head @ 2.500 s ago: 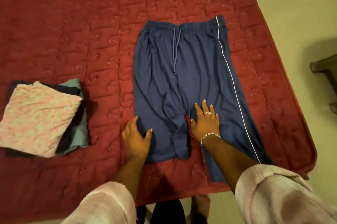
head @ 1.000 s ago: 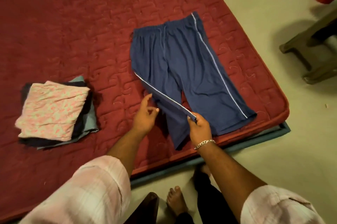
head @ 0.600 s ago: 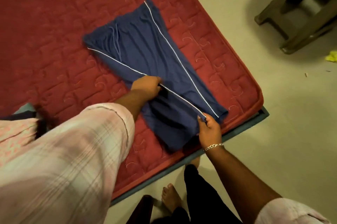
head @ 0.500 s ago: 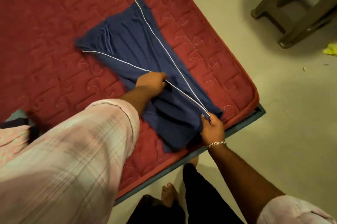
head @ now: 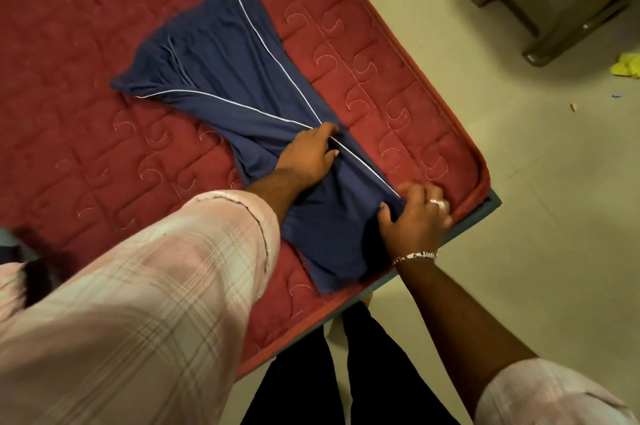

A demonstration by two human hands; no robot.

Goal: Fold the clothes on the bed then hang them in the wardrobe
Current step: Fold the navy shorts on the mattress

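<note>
Centre frame on the red bed [head: 86,26], the blue shorts [head: 221,78] lie half-doubled: left hand [head: 306,156] clutches the top leg mid-length, right hand [head: 414,213] pinches its hem, apparently to align the stripes.

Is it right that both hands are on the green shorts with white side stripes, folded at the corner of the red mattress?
Not quite: the head view shows the shorts are navy blue. Left hand and right hand hold them on the red mattress.
</note>
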